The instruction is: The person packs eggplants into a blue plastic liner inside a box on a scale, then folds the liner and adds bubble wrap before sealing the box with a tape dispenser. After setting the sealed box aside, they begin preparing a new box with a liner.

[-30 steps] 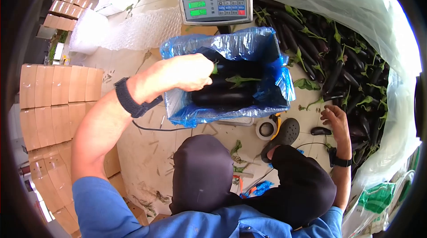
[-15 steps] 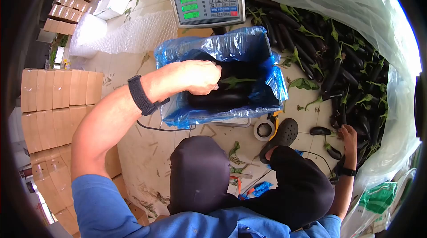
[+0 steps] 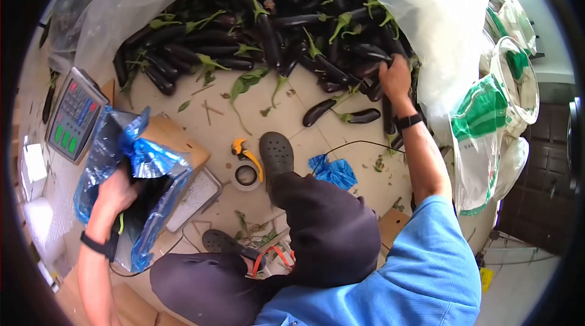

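My left hand [image 3: 119, 191] is inside a cardboard box [image 3: 190, 137] lined with a crinkled blue plastic bag [image 3: 149, 158]. Dark shapes and a bit of green stem show beside it, but the fingertips are hidden. At the right end of a large heap of eggplants [image 3: 268, 36], my right hand [image 3: 397, 77] has its fingers closed around a dark eggplant [image 3: 372, 53], slightly blurred. Just left of that wrist, two loose eggplants, one short [image 3: 319, 113] and one with a green cap [image 3: 362, 116], lie on the tiles.
A scale display [image 3: 76, 114] stands beyond the box, which rests on the scale platform [image 3: 196, 199]. Clear plastic sheeting [image 3: 436, 27] borders the heap. A tape roll [image 3: 247, 175], a yellow tape cutter [image 3: 247, 154], blue plastic scraps [image 3: 334, 170] and a cable lie around my foot.
My view has swung right, bringing the heap to the centre and the box to the left. My right hand has moved farther into the heap's edge; my left hand stays in the box.
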{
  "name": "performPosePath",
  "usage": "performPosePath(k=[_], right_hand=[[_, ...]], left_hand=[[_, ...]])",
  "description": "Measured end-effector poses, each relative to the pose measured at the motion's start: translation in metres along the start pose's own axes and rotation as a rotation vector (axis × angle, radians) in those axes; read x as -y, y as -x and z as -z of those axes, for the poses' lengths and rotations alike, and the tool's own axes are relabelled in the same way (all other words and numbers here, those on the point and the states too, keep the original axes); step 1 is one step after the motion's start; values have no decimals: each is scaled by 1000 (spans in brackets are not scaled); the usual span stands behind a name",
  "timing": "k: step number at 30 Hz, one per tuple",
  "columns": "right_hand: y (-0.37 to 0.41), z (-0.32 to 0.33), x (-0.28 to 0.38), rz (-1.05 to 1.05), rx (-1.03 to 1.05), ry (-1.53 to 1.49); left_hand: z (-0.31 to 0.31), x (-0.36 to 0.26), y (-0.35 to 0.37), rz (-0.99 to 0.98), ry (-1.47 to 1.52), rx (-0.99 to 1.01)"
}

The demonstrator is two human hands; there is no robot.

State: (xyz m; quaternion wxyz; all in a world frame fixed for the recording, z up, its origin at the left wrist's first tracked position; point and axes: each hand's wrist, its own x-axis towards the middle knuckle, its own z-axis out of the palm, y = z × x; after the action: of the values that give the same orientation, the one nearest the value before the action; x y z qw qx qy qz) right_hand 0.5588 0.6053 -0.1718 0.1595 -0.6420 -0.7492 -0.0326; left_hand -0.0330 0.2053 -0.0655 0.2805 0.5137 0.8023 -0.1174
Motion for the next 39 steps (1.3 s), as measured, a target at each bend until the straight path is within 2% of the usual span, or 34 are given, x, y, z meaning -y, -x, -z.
performPosePath(k=[1,2,3,4,5,6,8,11,13,14,16,18,19,20,21,22,23,25,27,28,29,30,31,32,34,36,37,38,39], right_hand=[[-12,11,-6,32,-114,130],[-23,13,-10,72,-223,256],[-31,9,-17,76,-218,255],[-38,6,-25,27,-94,339],[-44,4,-33,-22,28,421],[-53,-2,-42,-18,31,418],[-65,-13,-55,-205,225,194],[-56,-4,-46,-138,253,22],[-23,21,-36,-420,605,-807],[4,34,-19,-515,631,-1108],[48,36,0,-698,685,-1664],[76,41,27,-575,829,-1965],[87,41,39,-577,832,-1984],[95,42,52,-545,885,-2076],[100,42,65,-500,942,-2166],[105,42,78,-490,957,-2182],[109,44,92,-448,934,-2069],[112,52,116,-361,974,-1880],[122,33,136,-354,1111,-1795],[127,26,144,-360,1200,-1698],[128,37,162,-544,1315,-1803],[133,49,184,-588,1359,-1867],[137,63,209,-634,1412,-1952],[143,71,229,-688,1462,-2039],[157,45,248,-714,1365,-2002],[152,21,249,-817,1398,-1973],[148,13,250,-875,1383,-1944],[146,0,252,-898,1298,-1875],[145,-28,245,-726,1241,-1713]], left_hand=[[32,-37,16,101,78,54],[38,-33,21,171,-22,60],[47,-28,30,98,-70,11],[54,-23,43,67,-89,-49],[71,-24,59,72,-5,-28],[83,-16,76,84,-1,-5],[116,-12,117,91,70,3],[160,27,174,41,-21,-61],[193,-6,189,202,67,-73],[197,-16,192,187,161,-161],[175,-44,173,77,566,-362],[140,-86,135,-13,1028,-502],[141,-111,113,-108,1121,-274],[135,-139,95,-108,1245,-121],[126,-174,85,-4,1379,-100],[105,-178,64,-35,1411,43],[90,-202,51,32,1406,45],[52,-225,24,4,1417,76],[15,-251,12,68,1298,-89],[-11,-255,-5,98,1088,-180],[-11,-265,-6,130,995,-180],[-25,-266,-19,177,978,-168],[-43,-268,-32,154,945,-268],[-50,-268,-36,80,1084,-209],[-82,-275,-47,-8,1023,-293],[-78,-262,-55,-23,1419,84],[-61,-255,-47,-162,1395,234],[-69,-257,-48,-106,1218,130],[-42,-259,-27,-102,962,193]])
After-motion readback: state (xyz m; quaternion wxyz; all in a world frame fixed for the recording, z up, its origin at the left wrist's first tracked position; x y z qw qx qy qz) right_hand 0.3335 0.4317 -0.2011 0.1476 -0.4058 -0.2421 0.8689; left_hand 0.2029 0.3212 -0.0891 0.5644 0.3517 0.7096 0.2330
